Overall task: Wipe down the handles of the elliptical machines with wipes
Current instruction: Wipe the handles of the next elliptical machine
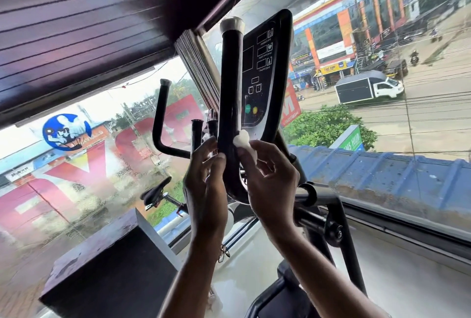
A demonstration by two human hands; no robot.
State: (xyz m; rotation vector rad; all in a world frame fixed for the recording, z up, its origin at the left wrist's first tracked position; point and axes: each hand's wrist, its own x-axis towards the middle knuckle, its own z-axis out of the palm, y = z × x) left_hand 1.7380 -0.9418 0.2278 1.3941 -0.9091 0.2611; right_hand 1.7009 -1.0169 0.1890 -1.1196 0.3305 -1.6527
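A tall black handle [229,83] of the elliptical machine rises in the middle of the view, capped with a white end. My right hand [272,177] pinches a small crumpled white wipe [243,140] and holds it against the handle's right side, low down near the bend. My left hand [204,177] is on the handle's left side at the same height, thumb and fingers against the tube. A second black handle [163,119] stands further left, untouched.
The machine's console [265,75] with green and yellow buttons sits right behind the handle. Large windows wrap around, showing a street below. A dark box-shaped ledge [107,261] is at lower left. The black frame tubes [328,218] run down at right.
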